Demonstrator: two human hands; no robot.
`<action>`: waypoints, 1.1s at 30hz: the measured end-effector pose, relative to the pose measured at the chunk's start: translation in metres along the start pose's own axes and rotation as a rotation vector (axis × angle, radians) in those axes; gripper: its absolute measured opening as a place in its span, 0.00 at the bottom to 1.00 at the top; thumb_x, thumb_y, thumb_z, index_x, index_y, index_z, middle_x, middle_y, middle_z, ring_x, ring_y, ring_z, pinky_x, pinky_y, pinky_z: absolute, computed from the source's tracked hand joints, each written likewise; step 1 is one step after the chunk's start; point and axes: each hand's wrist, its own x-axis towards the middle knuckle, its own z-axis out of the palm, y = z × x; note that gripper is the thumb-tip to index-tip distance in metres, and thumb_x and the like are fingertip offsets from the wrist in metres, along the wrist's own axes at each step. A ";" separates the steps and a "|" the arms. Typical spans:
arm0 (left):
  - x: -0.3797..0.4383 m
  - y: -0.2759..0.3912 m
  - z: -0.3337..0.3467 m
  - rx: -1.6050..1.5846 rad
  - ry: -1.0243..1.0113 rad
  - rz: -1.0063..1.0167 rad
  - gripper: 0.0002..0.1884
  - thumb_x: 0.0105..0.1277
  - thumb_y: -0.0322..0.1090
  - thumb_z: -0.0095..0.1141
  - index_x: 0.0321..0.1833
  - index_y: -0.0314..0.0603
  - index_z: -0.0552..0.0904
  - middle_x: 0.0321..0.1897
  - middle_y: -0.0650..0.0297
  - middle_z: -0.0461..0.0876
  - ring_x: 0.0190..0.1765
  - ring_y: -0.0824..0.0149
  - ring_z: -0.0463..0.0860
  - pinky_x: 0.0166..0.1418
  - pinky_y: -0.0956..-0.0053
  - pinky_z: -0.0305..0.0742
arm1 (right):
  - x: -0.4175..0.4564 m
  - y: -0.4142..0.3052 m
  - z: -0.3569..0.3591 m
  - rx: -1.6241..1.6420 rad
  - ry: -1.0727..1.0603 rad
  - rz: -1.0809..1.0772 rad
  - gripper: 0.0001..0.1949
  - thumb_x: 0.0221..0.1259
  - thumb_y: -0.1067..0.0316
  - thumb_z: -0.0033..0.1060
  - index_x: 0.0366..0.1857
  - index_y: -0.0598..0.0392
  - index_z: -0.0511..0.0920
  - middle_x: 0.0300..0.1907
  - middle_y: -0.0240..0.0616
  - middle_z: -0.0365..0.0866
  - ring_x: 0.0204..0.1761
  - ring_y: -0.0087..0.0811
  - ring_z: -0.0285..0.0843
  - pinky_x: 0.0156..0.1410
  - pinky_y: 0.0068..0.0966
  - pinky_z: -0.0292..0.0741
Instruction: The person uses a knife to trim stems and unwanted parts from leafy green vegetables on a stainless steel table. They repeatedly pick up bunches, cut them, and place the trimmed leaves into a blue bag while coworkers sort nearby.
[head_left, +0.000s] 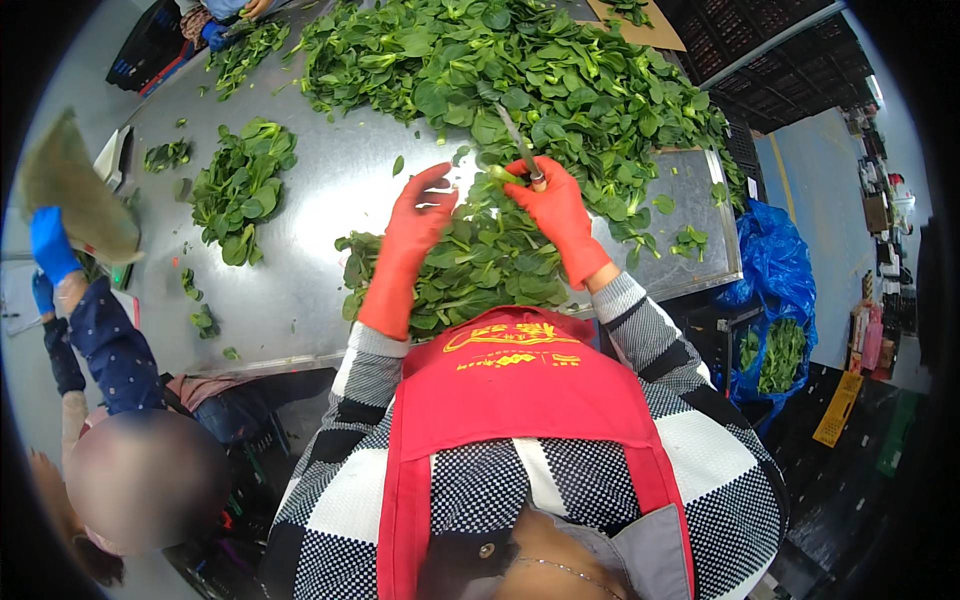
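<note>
My right hand (553, 206), in a red rubber glove, grips a knife (517, 142) by its handle; the blade points up and away over the leafy greens. A pale green stem (501, 175) lies at the fingertips of that same hand. My left hand (420, 225), gloved alike and slightly blurred, is raised with curled fingers apart and nothing seen in them. Beneath and between both hands lies a heap of cut leafy greens (487, 259) at the near edge of the metal table (322, 225). A far larger pile of greens (465, 60) covers the table's far side.
Smaller bunches of greens (244, 184) lie on the left. A co-worker's blue-gloved hand (52, 244) is beside a blurred greenish bag (75, 187); another person's gloved hand (215, 34) is at the far left. At right stand black crates (795, 67) and a blue plastic bag (776, 255) around greens.
</note>
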 end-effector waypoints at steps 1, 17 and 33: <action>-0.004 0.001 0.015 0.106 0.001 0.101 0.25 0.65 0.38 0.72 0.65 0.52 0.83 0.53 0.69 0.81 0.44 0.74 0.80 0.47 0.73 0.79 | -0.007 -0.007 0.006 -0.010 0.008 -0.055 0.13 0.59 0.71 0.75 0.47 0.55 0.85 0.36 0.31 0.86 0.37 0.21 0.79 0.43 0.23 0.77; -0.010 0.015 -0.009 0.400 0.160 0.254 0.18 0.73 0.29 0.58 0.65 0.44 0.84 0.59 0.66 0.86 0.66 0.68 0.78 0.72 0.71 0.69 | -0.029 0.011 -0.016 0.768 -0.265 0.458 0.18 0.68 0.60 0.70 0.58 0.54 0.81 0.37 0.28 0.83 0.30 0.19 0.79 0.31 0.18 0.72; -0.023 0.016 0.039 -0.254 -0.147 -0.132 0.18 0.69 0.34 0.69 0.60 0.36 0.85 0.49 0.65 0.88 0.47 0.73 0.84 0.52 0.77 0.79 | -0.042 -0.016 -0.009 0.381 -0.118 0.160 0.13 0.66 0.62 0.73 0.52 0.51 0.86 0.40 0.26 0.87 0.36 0.16 0.80 0.36 0.16 0.69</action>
